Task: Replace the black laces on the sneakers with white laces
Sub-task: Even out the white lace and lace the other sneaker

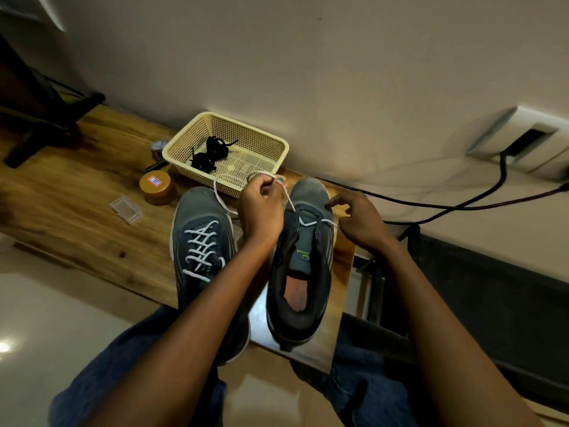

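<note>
Two grey sneakers stand side by side on a wooden table (77, 192), toes away from me. The left sneaker (200, 238) is laced with a white lace. The right sneaker (303, 272) has a white lace (308, 224) through its lowest eyelets only, its tongue bare. My left hand (261, 208) pinches one end of that lace above the toe, and the lace loops out to the left. My right hand (360, 220) pinches the other end at the shoe's right side. The black laces (209, 154) lie bunched in a cream basket (277, 146) behind the shoes.
An amber jar (157, 188) with a lid, a small clear plastic box (125, 209) and a round tin (158, 147) sit left of the basket. A black cable (462, 206) runs from a wall socket (523, 140) along the right. My knees in blue jeans are below the table edge.
</note>
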The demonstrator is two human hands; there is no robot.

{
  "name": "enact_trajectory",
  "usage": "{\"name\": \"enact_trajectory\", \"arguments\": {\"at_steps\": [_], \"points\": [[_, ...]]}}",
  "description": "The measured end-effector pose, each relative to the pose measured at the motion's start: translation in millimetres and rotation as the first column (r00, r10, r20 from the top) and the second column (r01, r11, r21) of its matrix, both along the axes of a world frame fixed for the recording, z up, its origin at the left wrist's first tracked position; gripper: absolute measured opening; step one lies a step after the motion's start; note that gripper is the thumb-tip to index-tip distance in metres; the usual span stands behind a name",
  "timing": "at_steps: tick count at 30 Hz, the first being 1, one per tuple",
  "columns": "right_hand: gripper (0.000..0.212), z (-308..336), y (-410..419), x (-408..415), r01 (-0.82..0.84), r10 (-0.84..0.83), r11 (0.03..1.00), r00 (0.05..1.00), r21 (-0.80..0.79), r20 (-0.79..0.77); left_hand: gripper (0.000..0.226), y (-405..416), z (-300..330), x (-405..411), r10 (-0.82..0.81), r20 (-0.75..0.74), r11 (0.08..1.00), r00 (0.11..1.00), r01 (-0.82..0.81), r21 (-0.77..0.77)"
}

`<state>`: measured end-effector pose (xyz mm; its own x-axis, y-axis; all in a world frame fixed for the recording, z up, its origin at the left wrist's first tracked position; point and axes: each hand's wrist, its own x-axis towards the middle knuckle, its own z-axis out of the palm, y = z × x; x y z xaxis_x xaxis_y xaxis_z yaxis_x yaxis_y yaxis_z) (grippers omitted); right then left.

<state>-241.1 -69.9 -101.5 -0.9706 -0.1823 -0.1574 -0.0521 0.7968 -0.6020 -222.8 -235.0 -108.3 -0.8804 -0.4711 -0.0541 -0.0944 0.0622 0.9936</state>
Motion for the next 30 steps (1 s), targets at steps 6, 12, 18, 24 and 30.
{"name": "enact_trajectory", "arguments": {"at_steps": [6,12,18,24,30], "points": [[0.026,-9.7,9.1,4.2,0.01,-0.03,0.995,0.98,0.102,0.195,0.018,-6.2,18.3,-0.1,0.003,-0.062,0.996,0.998,0.003,0.095],[0.017,-0.2,16.5,14.5,-0.072,0.028,0.987,0.957,0.141,0.289,0.021,-15.8,38.0,19.1,0.004,-0.103,0.982,0.995,0.015,0.186],[0.036,27.4,42.1,38.6,-0.057,0.021,0.989,0.968,0.135,0.252,0.022,-22.0,67.2,34.5,0.012,-0.129,0.992,0.992,0.004,0.125],[0.034,89.1,71.1,50.2,0.008,-0.013,1.0,0.985,0.027,0.172,0.021,-29.6,115.6,25.3,-0.005,-0.173,0.999,0.985,0.011,0.031],[0.027,162.3,66.8,62.2,-0.016,0.015,0.999,1.0,0.049,0.012,0.018,-20.5,168.9,33.0,-0.021,-0.284,0.999,0.959,0.032,0.033]]}}
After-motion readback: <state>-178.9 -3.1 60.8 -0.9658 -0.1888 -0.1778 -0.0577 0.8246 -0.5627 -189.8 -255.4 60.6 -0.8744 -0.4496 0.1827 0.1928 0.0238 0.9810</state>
